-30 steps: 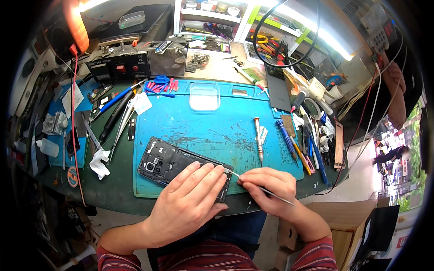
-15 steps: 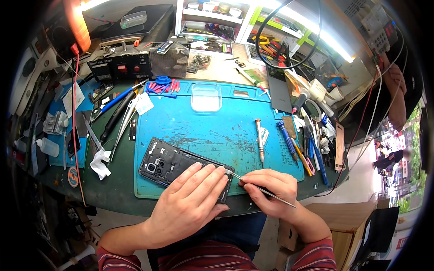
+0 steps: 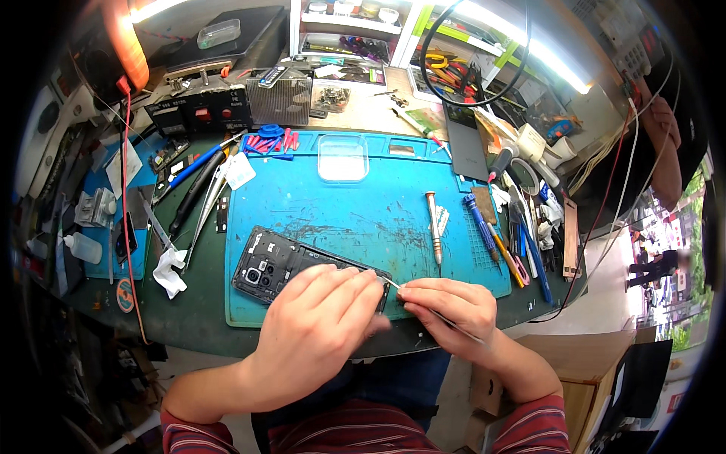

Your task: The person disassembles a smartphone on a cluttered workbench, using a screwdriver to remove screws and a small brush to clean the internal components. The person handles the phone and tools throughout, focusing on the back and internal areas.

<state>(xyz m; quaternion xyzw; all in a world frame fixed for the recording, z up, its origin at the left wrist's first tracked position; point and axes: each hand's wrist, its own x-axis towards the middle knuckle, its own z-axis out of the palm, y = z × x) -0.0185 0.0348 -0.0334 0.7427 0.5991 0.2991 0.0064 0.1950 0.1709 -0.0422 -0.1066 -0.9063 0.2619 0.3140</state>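
Observation:
A dark smartphone (image 3: 281, 257) with its back cover off lies at a slant on the blue work mat (image 3: 340, 212), camera lenses toward the left. My left hand (image 3: 321, 310) rests over its right half, fingers stretched out side by side and fingertips by the right end; the thumb is blurred. In my right hand (image 3: 450, 306) is a slim silver metal tool (image 3: 457, 329), pinched between thumb and fingers. Its tip meets the phone's right end beside my left fingertips. Whether the tool is a pair of tweezers or a pick, I cannot tell. My left hand covers much of the phone.
A screwdriver (image 3: 433, 231) lies right of the phone. Behind stands a clear plastic box (image 3: 342, 159). Pens and tools, including a blue pen-like tool (image 3: 481, 225), crowd the right. Tweezers (image 3: 206, 208) and crumpled tissue (image 3: 169, 272) lie left. A red cable (image 3: 127, 212) hangs there.
My left hand has lifted and arched a little, and its thumb has come away from the phone's near edge. The right hand stays nearly in place with the silver tool.

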